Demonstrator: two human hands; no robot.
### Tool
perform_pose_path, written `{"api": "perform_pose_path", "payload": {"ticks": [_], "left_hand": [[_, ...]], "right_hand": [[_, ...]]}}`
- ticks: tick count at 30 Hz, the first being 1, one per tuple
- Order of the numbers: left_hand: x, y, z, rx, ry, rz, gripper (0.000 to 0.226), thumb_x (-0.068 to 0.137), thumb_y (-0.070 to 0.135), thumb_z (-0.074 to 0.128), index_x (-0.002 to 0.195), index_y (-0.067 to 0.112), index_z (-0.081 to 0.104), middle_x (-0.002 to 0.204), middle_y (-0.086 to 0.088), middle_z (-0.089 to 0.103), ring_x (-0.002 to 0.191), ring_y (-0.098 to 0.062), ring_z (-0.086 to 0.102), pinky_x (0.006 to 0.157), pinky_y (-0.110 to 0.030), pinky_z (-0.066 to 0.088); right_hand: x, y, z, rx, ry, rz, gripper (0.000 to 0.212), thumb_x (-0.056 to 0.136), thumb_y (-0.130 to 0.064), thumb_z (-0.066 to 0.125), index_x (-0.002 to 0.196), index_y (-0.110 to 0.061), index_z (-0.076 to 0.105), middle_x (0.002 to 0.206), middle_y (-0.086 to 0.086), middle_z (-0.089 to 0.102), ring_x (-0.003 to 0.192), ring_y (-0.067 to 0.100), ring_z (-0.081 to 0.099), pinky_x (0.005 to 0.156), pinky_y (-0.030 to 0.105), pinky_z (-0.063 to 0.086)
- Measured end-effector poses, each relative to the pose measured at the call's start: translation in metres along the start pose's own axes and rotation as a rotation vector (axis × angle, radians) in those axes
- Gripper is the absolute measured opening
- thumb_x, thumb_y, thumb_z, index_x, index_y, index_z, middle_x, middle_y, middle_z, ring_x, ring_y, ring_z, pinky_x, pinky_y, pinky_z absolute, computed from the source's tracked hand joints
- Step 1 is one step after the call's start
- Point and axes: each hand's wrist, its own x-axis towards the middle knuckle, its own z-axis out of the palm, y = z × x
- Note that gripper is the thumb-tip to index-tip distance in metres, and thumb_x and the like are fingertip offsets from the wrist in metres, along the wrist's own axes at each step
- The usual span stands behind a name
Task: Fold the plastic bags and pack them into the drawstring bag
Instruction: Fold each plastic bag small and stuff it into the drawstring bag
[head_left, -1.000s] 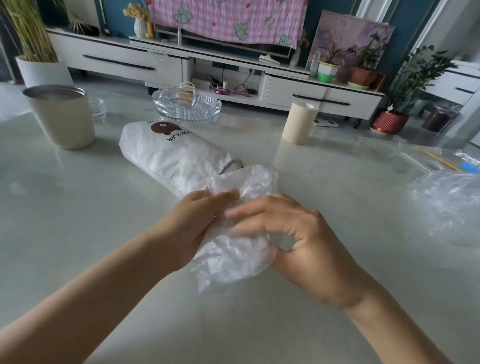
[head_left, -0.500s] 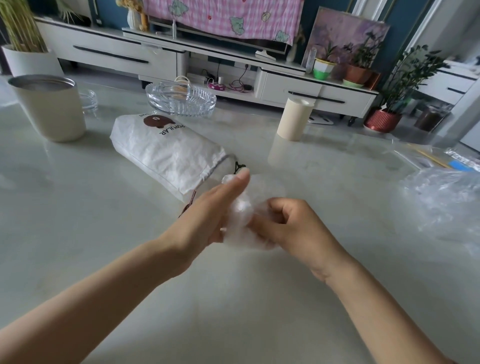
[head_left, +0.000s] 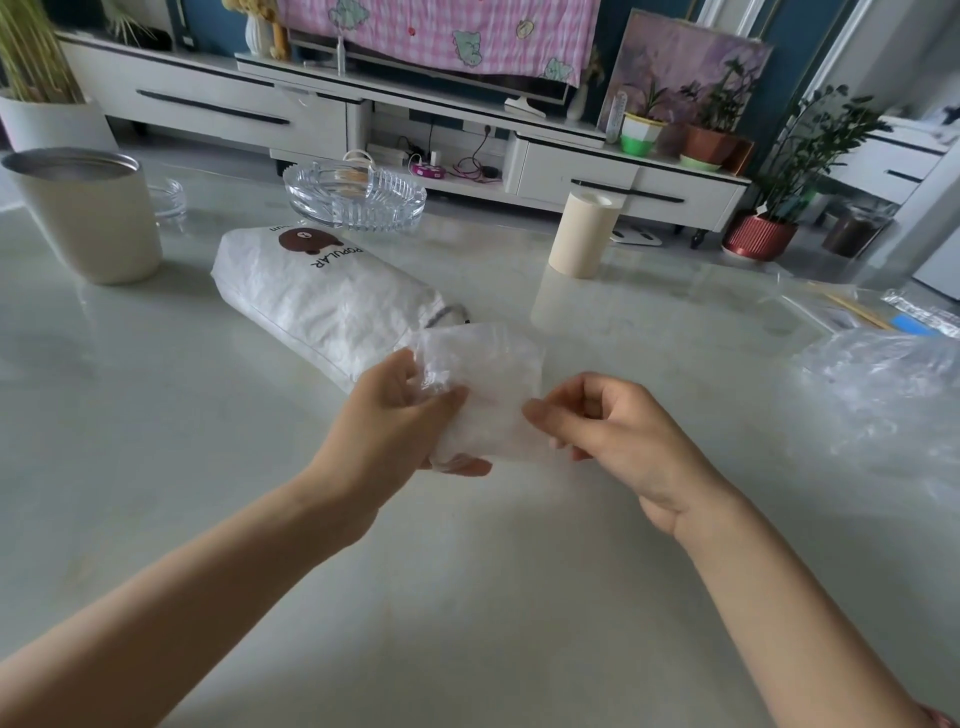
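Clear plastic, head view: you hold a folded plastic bag just above the table. Your left hand grips its left edge, thumb on top and fingers curled beneath. Your right hand pinches its right edge between thumb and forefinger, the other fingers curled in. The white drawstring bag lies on its side just behind, mouth towards the folded bag; contact between them cannot be told. Loose plastic bags lie well apart at your right. A beige cup and a glass dish stand beyond.
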Motion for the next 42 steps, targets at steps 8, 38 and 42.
{"api": "perform_pose_path", "payload": {"ticks": [8,38,42], "left_hand": [[-0.004,0.004,0.005,0.086,-0.153,-0.026,0.011,0.092,0.006,0.053,0.101,0.002,0.058,0.076,-0.019,0.071,0.059,-0.029,0.069,0.049,-0.027,0.054],[0.004,-0.004,0.004,-0.047,-0.087,-0.307,0.007,0.081,0.004,0.062,0.075,0.007,0.063,0.069,-0.004,0.065,0.052,-0.015,0.058,0.049,-0.017,0.048],[0.003,-0.006,0.001,0.070,-0.060,-0.225,0.017,0.083,-0.008,0.059,0.079,0.008,0.063,0.066,-0.002,0.060,0.051,-0.010,0.053,0.057,-0.017,0.048]], "right_hand": [[-0.007,-0.002,0.022,0.449,-0.266,0.018,0.028,0.082,-0.014,0.062,0.107,-0.001,0.064,0.089,0.006,0.070,0.078,0.012,0.066,0.065,0.018,0.050],[0.000,0.006,0.021,0.350,-0.203,-0.097,0.057,0.069,0.024,0.032,0.034,-0.017,0.049,0.090,0.003,0.069,0.085,0.016,0.065,0.068,0.020,0.050],[0.002,0.008,0.016,0.254,-0.230,-0.090,0.058,0.074,0.024,0.039,0.038,-0.017,0.059,0.092,-0.003,0.068,0.089,0.013,0.063,0.075,0.018,0.048]]}}
